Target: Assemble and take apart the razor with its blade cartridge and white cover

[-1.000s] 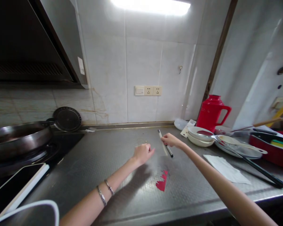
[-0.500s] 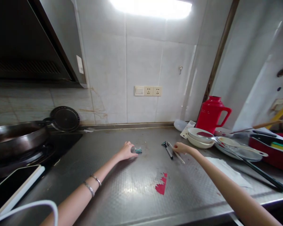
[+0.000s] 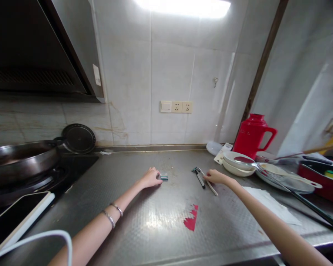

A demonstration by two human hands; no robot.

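Note:
My left hand rests on the steel counter, thumb and fingers pinched at the near end of a small clear and teal piece that looks like razor cartridges. To the right, my right hand has its fingertips closed on a slim pale stick, which lies slantwise on the counter; its exact kind is unclear. Just left of that stick lies a razor with a teal-and-black head and a grey and black handle. A torn red patch sits on the counter nearer to me.
At right stand a red thermos jug, stacked white bowls, a plate with utensils, and a white paper sheet. A pan sits on the left stove, with a phone and white cable nearer.
My left thumb and fingers have drawn together at the clear and teal piece. My right hand stays at the pale stick. The view has shifted slightly left.

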